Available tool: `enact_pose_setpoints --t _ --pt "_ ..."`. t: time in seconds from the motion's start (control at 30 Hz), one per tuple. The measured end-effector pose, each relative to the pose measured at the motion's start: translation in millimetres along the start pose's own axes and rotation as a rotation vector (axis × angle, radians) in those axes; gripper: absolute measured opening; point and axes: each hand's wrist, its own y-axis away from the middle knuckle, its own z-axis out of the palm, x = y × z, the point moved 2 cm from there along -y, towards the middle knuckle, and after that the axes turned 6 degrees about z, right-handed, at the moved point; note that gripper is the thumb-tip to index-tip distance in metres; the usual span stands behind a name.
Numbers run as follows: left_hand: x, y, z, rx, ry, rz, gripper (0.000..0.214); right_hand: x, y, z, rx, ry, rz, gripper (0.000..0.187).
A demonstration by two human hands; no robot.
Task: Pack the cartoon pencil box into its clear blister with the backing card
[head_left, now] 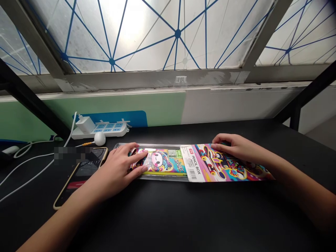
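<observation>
A colourful pencil box lies in a clear plastic case on the black desk. A printed card sleeve marked "PENCIL BOX" covers the right part and sticks out to the right. My left hand rests on the left end of the case, thumb and fingers clasped round it. My right hand lies on the sleeve's far right part, fingers curled over its top edge.
A phone lies left of the box, next to my left wrist. Behind it sit a white power strip with a charger, a white round plug and white cables. The wall and window frame stand beyond the desk.
</observation>
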Motion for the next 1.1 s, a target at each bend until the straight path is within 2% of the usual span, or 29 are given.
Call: enact_pose_setpoints --t 0.17,0.27,0.43,0.53,0.63,0.73,0.93,1.1 --pt "18.7 1.0 0.0 -0.057 0.027 0.062 0.048 -27.4 10.0 28.1 -0.044 -0.065 -0.049 0.046" --pt "32.6 1.1 -0.4 -0.039 0.037 0.094 0.048 -41.8 16.4 39.1 -0.094 -0.088 -0.08 0.046" --pt "39.0 2.0 -4.5 0.004 0.18 0.1 0.043 -34.3 16.9 28.6 -0.125 -0.056 -0.095 0.044" --pt "37.0 2.0 -4.2 0.116 0.321 0.026 0.048 -19.8 14.1 16.2 -0.18 -0.033 -0.065 0.043" --pt "36.8 1.4 4.4 0.233 0.45 -0.057 0.052 -8.8 12.4 7.5 -0.203 -0.004 -0.033 0.045" --pt "38.0 0.8 16.1 0.274 0.576 -0.105 0.052 -6.2 11.6 4.9 -0.177 0.022 -0.061 0.049" --pt "39.5 3.9 20.3 0.327 0.658 -0.11 0.053 -18.4 6.3 12.9 -0.11 0.098 -0.139 0.05" --pt "37.2 4.8 22.0 0.354 0.825 -0.151 0.057 -49.2 -3.6 27.7 -0.115 0.207 -0.179 0.053"
